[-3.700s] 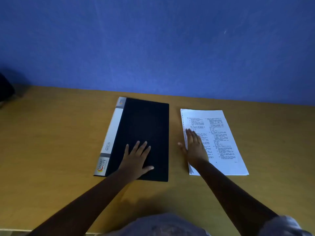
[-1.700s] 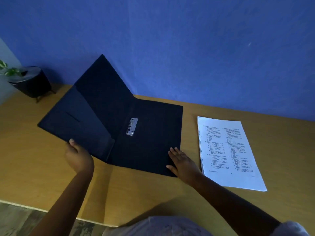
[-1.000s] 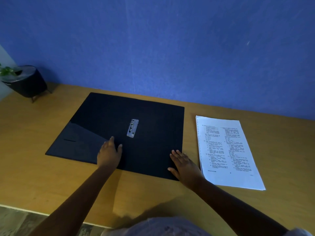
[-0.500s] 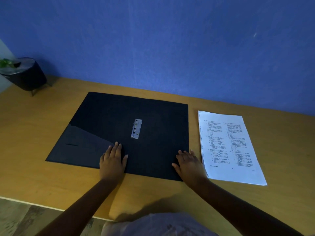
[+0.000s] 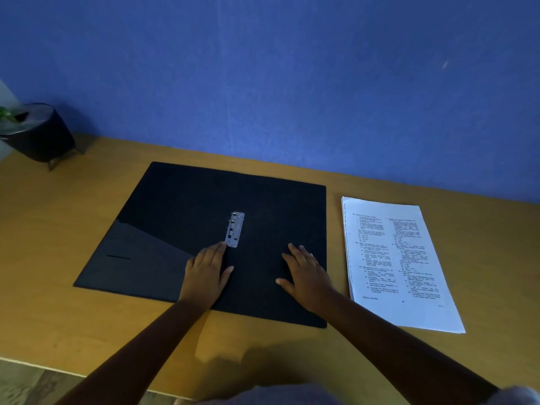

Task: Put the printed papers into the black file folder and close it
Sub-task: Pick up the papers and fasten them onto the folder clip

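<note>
Folder (image 5: 181, 206) under both flat hands (image 5: 204, 273)

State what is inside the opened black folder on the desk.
Inside the black folder lie a metal clip at the fold and a pocket on the left flap. Both hands, left hand and right hand, cover part. The printed papers lie outside.

A black folder (image 5: 181, 206) with a silver clip (image 5: 234, 229) lies centre frame on a yellow-brown table (image 5: 58, 214); white paper (image 5: 391, 258) with black print right; blue wall (image 5: 292, 68) above.
</note>
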{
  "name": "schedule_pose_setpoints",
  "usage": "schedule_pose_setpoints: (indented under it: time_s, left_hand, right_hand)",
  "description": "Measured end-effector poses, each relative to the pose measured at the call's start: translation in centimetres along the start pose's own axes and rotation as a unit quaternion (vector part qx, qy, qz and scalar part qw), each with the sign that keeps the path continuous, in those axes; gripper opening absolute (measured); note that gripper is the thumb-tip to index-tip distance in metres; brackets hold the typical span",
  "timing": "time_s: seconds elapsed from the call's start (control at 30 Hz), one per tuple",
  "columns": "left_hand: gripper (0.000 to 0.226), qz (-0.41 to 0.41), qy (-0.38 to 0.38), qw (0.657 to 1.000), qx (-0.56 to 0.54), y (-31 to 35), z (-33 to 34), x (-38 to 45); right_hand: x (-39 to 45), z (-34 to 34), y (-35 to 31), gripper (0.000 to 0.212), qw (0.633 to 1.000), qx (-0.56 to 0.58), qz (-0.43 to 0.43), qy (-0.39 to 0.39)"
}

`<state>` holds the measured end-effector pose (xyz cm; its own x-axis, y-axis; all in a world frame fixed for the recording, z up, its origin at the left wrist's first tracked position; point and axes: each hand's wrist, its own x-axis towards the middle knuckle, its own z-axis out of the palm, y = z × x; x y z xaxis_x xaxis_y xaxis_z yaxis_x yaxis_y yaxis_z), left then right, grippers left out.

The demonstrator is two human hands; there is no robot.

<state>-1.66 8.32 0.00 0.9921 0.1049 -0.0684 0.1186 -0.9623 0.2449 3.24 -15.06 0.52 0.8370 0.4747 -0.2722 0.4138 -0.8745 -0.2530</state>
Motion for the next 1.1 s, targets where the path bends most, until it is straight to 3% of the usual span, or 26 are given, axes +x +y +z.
schedule_pose_setpoints:
  time_s: [0.2, 0.4, 0.63, 0.97, 1.1]
  left_hand:
    - [0.054, 0.004, 0.028, 1.000, -0.002, -0.5, 0.5, 0.1]
    - [0.083, -0.013, 0.001, 1.000, 0.016, 0.1, 0.0, -0.3]
    - [0.080, -0.007, -0.030, 0.998, 0.057, 0.5, -0.9, -0.5]
    - [0.055, 0.030, 0.015, 0.991, 0.130, 0.3, -0.5, 0.0]
    - [0.069, 0.018, 0.009, 0.996, 0.087, 0.2, -0.6, 0.8]
  right_hand:
    - [-0.1, 2.2, 0.8, 0.066, 0.999, -0.019, -0.007, 0.034]
    - [-0.3, 3.3, 1.1, 0.064, 0.998, -0.029, -0.007, 0.063]
    - [-0.3, 3.7, 1.2, 0.065, 0.997, -0.037, -0.005, 0.074]
    - [-0.2, 3.8, 1.2, 0.065, 0.997, -0.046, 0.000, 0.064]
    - [-0.2, 3.6, 1.1, 0.065, 0.997, -0.036, 0.001, 0.064]
